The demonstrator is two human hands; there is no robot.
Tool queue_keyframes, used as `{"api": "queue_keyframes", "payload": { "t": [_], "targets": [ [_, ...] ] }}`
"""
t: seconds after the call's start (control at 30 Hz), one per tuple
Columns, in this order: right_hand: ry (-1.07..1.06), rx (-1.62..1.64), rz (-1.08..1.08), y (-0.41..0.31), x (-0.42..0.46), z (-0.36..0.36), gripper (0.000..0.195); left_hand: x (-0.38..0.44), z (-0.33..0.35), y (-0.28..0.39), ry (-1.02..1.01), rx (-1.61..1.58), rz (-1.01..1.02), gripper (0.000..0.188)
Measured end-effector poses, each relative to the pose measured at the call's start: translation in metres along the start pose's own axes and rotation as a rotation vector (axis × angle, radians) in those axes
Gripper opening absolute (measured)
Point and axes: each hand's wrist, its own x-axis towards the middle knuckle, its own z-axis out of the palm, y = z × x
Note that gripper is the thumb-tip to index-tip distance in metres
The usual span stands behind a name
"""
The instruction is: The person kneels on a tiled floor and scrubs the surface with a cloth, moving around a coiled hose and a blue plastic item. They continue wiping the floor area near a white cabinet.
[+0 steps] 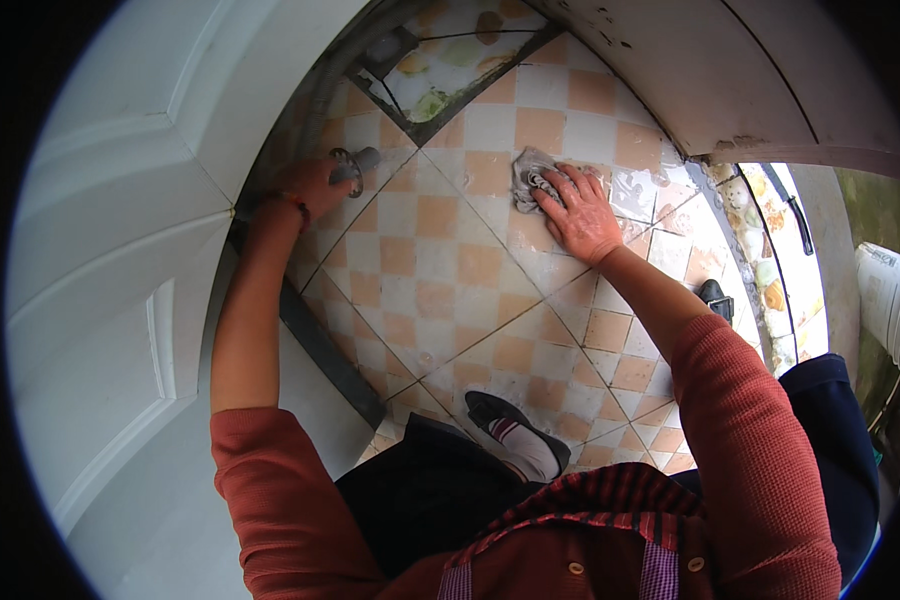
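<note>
My right hand (583,214) presses a wet grey cloth (532,180) against the checkered floor tiles (450,247), its fingers spread over the cloth's right side. At the upper left, my left hand (311,187) is closed around a grey plastic pipe end (364,160) with a round dark flange. A ribbed grey hose (322,101) runs upward close behind that hand. The orange and white tiles around the cloth look wet and glossy.
White panelled door (120,225) at left; pale cabinet or panel (720,75) at upper right. A dark-edged, stone-patterned raised block (450,75) stands at the top. My shoe (517,435) is below. Beyond the pebble-patterned strip (765,262) are a black-handled tool (799,217) and white bucket (886,300).
</note>
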Motion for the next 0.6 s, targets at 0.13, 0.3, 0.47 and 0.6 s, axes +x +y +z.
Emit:
{"api": "queue_keyframes", "payload": {
  "t": [0.13,0.3,0.47,0.6],
  "targets": [
    [0.004,-0.003,-0.004,-0.003,0.002,0.002,0.036,0.005,0.013,-0.041,0.105,0.096,-0.224,0.055],
    [-0.001,-0.015,-0.001,-0.001,0.001,0.002,0.036,0.002,0.005,-0.049,0.127,0.134,-0.400,0.064],
    [-0.005,-0.015,0.002,-0.002,0.001,0.002,0.035,-0.004,0.016,-0.047,0.192,0.269,-0.403,0.066],
    [-0.002,-0.014,0.006,-0.001,0.001,0.001,0.034,-0.008,0.026,-0.055,-0.002,0.567,-0.341,0.068]
  ]
}}
